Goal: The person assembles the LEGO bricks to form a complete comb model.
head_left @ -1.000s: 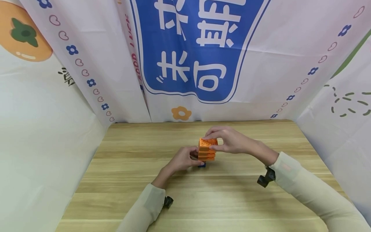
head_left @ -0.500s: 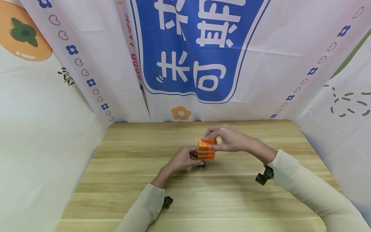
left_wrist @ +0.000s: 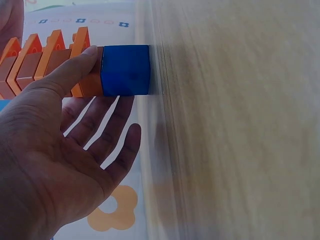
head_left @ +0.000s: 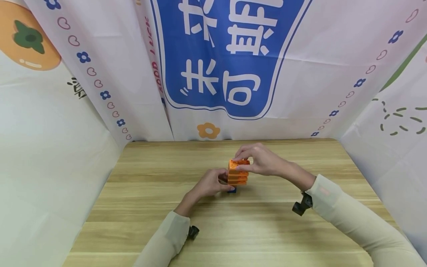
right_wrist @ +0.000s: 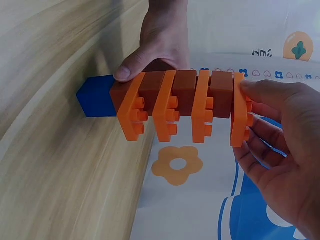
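Observation:
A tower of toy bricks stands on the table, with a blue brick (right_wrist: 97, 96) at its base. Above the blue one, brown bricks (right_wrist: 150, 92) alternate with thin orange studded bricks that jut out to one side. My left hand (head_left: 210, 183) holds the tower low down, thumb against the lowest brown brick and fingers round behind. At the top, my right hand (head_left: 265, 161) pinches the uppermost orange brick (right_wrist: 239, 115) between thumb and fingers. From the head view, the orange layers hide most of the brown bricks.
The wooden table (head_left: 160, 230) ends at a white printed cloth (head_left: 313, 74) behind, and more cloth hangs on both sides. Each wrist carries a small black camera, such as the right wrist camera (head_left: 301, 204).
My right thumb has slid a little left along the top orange brick, and the right forearm has shifted slightly left. The left hand and the tower look the same.

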The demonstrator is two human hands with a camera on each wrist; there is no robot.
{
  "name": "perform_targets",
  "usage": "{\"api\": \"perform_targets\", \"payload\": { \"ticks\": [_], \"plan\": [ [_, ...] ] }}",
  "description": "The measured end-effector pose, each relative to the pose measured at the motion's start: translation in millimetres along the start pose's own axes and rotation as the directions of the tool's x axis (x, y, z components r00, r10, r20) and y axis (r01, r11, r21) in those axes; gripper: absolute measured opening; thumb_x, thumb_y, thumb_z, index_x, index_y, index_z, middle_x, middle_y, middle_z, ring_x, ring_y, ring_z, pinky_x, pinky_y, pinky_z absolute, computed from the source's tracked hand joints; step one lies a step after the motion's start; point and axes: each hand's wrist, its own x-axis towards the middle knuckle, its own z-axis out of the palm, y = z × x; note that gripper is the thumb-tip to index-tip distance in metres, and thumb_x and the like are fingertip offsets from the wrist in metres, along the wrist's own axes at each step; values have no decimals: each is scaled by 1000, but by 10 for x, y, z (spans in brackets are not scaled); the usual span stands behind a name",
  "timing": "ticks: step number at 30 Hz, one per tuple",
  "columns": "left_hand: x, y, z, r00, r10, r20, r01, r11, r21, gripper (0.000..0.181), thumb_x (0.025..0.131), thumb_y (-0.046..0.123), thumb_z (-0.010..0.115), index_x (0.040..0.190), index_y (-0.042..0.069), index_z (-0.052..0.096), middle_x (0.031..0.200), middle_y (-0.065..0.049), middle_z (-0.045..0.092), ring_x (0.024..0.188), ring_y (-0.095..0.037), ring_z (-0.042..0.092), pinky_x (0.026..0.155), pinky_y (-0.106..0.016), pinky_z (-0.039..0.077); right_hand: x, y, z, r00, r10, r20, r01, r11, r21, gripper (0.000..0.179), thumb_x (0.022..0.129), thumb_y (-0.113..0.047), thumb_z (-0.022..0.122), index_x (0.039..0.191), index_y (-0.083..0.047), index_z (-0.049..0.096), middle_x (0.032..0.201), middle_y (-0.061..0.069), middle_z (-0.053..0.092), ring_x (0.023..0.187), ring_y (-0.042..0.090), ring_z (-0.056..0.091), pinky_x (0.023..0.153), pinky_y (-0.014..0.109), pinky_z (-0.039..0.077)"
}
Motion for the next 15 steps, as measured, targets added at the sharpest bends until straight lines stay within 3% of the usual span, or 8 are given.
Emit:
{"api": "perform_targets", "payload": {
  "ticks": [9,15],
  "plan": [
    [15,-3,-8,1000,2,8,-2,1000,10,30,90,17,88,116,10,74,110,0,77,97,-10,73,88,-30,61,73,-62,-30,999,3,52,-2,1000,-16,22,91,-9,84,111,-2,82,104,5,77,93,16,73,83,30,63],
    [22,-16,-2,1000,13,11,-13,1000,26,32,90,18,88,118,10,74,110,0,77,97,-9,72,88,-29,61,75,-62,-4,999,29,43,-29,1000,-4,21,90,-9,85,109,-2,83,102,5,77,93,18,75,83,32,63]
  ]
}}
